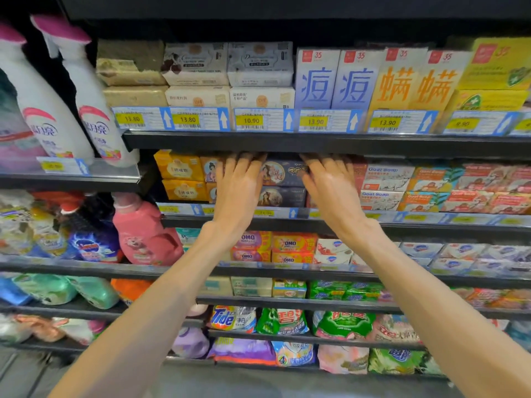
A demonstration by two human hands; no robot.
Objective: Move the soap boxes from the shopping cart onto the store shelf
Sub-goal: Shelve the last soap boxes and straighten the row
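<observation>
- Single head-worn view; looks forward, slightly down, at store shelf (316,143) from close range.
- Wide-angle; shelf edges bowed; both forearms enter from bottom edge.

My left hand (240,185) and right hand (330,186) reach into the store shelf (316,221), side by side, apart. Between them: stacked soap boxes (283,182), two high. Left of my left hand: boxes (181,176), two high. Right of my right hand: Goat Soap boxes (383,186), stacked. Above my hands: upper shelf (316,142) with price labels (251,120) along its front edge. Far left: spray bottles (92,110). Below my wrists: OMO bars (290,247). Lower still: detergent bags (283,321).
</observation>
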